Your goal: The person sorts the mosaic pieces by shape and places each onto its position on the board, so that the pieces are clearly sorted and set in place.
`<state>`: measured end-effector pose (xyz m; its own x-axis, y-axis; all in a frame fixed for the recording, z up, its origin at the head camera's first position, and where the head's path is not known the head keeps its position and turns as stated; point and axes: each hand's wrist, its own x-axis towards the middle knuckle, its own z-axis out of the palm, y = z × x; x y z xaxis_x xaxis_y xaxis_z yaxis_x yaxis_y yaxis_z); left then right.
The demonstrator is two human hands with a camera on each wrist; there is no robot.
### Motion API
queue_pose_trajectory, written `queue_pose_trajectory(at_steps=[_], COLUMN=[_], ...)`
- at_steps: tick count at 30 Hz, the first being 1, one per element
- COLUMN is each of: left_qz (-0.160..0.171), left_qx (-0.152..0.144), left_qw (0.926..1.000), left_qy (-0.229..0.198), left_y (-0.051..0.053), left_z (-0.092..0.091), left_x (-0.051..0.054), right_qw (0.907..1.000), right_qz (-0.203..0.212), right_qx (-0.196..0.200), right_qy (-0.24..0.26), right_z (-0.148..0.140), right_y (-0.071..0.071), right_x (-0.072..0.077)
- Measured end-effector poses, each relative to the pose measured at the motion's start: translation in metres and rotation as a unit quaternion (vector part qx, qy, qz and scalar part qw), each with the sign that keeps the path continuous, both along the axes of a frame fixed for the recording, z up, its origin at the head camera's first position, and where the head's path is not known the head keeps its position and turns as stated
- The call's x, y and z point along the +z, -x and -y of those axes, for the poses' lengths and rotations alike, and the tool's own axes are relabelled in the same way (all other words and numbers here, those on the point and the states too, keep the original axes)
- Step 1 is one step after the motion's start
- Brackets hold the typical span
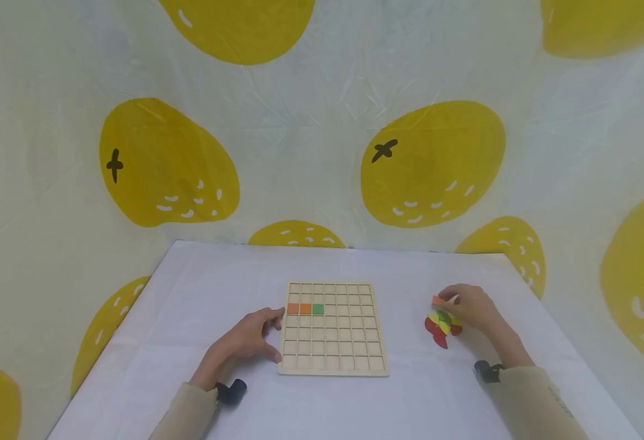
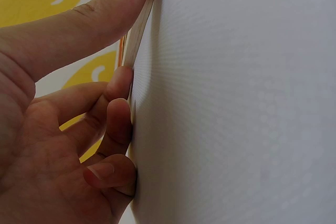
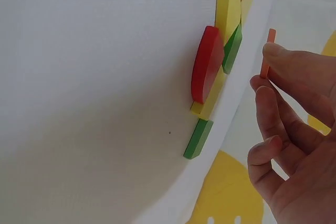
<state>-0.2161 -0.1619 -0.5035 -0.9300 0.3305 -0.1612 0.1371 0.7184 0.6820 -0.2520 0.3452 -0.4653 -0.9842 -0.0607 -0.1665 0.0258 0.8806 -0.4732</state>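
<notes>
A wooden grid board (image 1: pixel 333 372) lies on the table, with two orange squares (image 1: pixel 299 308) and a green square (image 1: pixel 318 309) side by side in one row at its left. The left hand (image 1: pixel 253 336) touches the board's left edge with thumb and fingertips; in the left wrist view the hand (image 2: pixel 68 87) rests along the board's side (image 2: pixel 140 27). To the right, the right hand (image 1: pixel 473 308) pinches an orange piece (image 1: pixel 437 301) between thumb and finger above a small pile. In the right wrist view the hand (image 3: pixel 294 103) holds that thin orange piece (image 3: pixel 265 65) apart from the pile.
The pile has red pieces (image 1: pixel 436 330) (image 3: pixel 208 66), yellow pieces (image 3: pixel 228 14) and green pieces (image 3: pixel 198 139) on the white table (image 1: pixel 217 269). A pale curtain with yellow fruit shapes (image 1: pixel 432 165) hangs behind the table's far edge.
</notes>
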Motion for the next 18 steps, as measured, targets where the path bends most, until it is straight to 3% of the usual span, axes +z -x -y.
queue_pose_trajectory(at_steps=[13,18], left_qz=[0.004,0.000], left_qx=[0.004,-0.004], left_qw=[1.0000,1.0000], left_qy=[0.003,-0.004], left_y=[0.000,0.000], left_z=[-0.001,-0.001], left_x=[0.001,0.001], right_qw=[0.9995,0.9998], right_qz=[0.025,0.016], right_qx=[-0.004,0.000], right_qy=[0.018,0.014], right_z=[0.019,0.026], right_y=[-0.003,-0.003], right_x=[0.004,0.003])
